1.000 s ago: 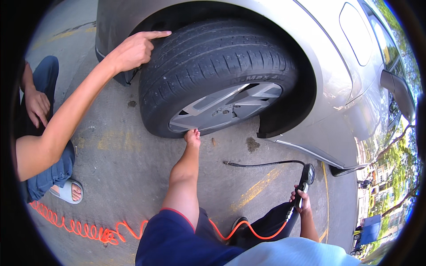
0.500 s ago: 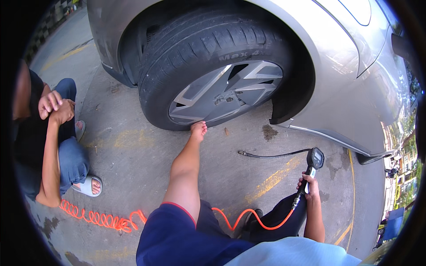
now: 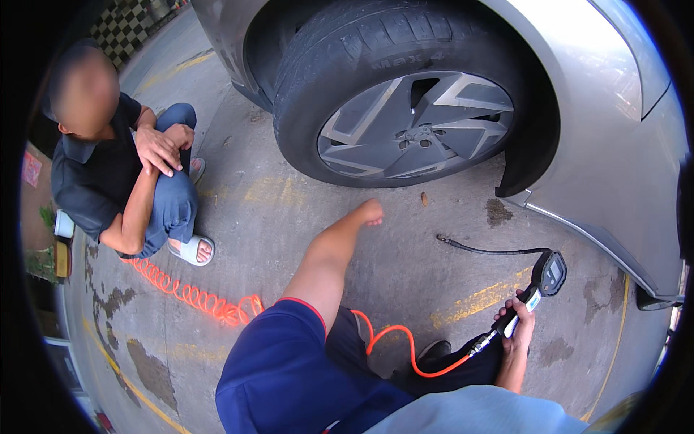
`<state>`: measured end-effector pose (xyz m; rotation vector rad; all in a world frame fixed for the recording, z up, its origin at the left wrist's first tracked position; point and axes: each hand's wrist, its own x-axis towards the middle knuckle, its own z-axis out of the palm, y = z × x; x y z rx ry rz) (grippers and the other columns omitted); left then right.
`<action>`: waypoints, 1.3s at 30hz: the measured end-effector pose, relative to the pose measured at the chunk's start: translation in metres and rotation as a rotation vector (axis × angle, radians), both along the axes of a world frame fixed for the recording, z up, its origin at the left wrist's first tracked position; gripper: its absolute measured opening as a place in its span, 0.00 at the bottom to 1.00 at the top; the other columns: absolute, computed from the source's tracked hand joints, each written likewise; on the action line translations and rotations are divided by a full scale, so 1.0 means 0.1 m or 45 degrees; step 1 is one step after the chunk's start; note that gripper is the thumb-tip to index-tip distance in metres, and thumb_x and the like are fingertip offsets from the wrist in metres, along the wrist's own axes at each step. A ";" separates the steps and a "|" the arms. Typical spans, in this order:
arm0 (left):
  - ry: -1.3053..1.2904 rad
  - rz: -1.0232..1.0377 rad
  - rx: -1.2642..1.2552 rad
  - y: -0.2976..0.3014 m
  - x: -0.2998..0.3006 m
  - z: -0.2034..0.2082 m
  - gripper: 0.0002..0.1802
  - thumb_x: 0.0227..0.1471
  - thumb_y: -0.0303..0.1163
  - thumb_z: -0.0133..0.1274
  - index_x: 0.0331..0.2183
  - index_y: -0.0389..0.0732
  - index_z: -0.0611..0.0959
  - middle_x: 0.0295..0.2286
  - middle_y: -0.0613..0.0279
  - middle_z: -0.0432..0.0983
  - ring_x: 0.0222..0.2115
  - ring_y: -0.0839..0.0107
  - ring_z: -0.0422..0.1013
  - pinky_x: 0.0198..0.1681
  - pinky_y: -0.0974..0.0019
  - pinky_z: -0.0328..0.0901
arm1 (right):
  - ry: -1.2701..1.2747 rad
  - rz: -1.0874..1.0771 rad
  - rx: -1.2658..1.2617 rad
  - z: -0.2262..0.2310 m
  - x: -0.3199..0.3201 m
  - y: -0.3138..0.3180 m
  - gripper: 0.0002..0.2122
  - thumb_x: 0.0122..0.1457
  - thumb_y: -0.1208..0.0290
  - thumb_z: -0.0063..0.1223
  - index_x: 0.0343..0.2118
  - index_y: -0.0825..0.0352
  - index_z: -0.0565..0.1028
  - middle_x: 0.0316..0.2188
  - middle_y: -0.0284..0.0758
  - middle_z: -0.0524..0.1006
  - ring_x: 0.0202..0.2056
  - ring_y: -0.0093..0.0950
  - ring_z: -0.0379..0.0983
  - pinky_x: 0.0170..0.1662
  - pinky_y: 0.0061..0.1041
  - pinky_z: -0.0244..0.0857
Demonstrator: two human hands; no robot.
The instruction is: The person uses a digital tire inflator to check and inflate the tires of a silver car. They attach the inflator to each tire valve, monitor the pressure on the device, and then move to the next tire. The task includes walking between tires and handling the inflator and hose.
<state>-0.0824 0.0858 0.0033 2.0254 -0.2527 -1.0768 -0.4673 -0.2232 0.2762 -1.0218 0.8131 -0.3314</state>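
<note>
Tyre inflator gun [image 3: 541,283] grasped in right hand [image 3: 517,327]; left hand [image 3: 369,212] loosely curled near tyre [image 3: 340,65].

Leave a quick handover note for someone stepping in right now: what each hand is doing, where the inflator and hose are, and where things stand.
Left hand: empty, fingers curled, reaching down near the concrete just below the car's tyre; not touching the wheel.
Right hand: gripping the handle of the tyre inflator gun, gauge head pointing up.
The gun's short black hose lies loose on the ground; its tip is not attached to the wheel.
The orange coiled air line runs across the floor to the gun.
A second person crouches on the left, arms folded.
Done: inflator in hand. Left: hose not yet connected.
</note>
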 end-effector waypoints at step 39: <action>-0.132 -0.940 0.206 -0.05 -3.74 3.00 0.16 0.47 0.37 0.56 0.35 0.36 0.81 0.36 0.48 0.78 0.40 0.49 0.75 0.41 0.49 0.70 | 0.579 0.143 0.191 0.34 -0.54 0.11 0.13 0.58 0.73 0.54 0.44 0.64 0.65 0.22 0.34 0.70 0.21 0.28 0.70 0.24 0.31 0.70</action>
